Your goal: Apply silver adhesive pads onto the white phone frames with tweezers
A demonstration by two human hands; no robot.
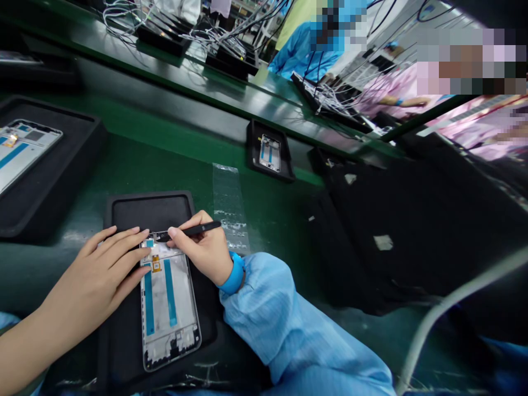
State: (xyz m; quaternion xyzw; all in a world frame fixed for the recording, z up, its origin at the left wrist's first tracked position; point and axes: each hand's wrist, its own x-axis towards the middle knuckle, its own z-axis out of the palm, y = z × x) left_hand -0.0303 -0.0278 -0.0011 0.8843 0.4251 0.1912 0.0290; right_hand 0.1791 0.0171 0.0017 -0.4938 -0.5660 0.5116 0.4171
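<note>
A phone frame (181,302) with blue strips and a small orange flex piece (156,264) lies in a black foam tray (148,206) in front of me. My left hand (109,261) is stretched out with its fingers apart, the fingertips resting on the frame's left edge and upper part. Between the thumb and fingers of my right hand (206,247) is a pair of black tweezers (192,229). Their tips point left at the frame's top end, beside my left fingertips. Whether the tips pinch a small part I cannot tell.
Another phone frame (28,143) sits in a black tray (82,124) at the left. A smaller tray (251,143) with a frame stands farther back. Clear tape strips (229,203) lie beside my right hand. Black stacked trays (371,231) and a pale hose (462,297) occupy the right.
</note>
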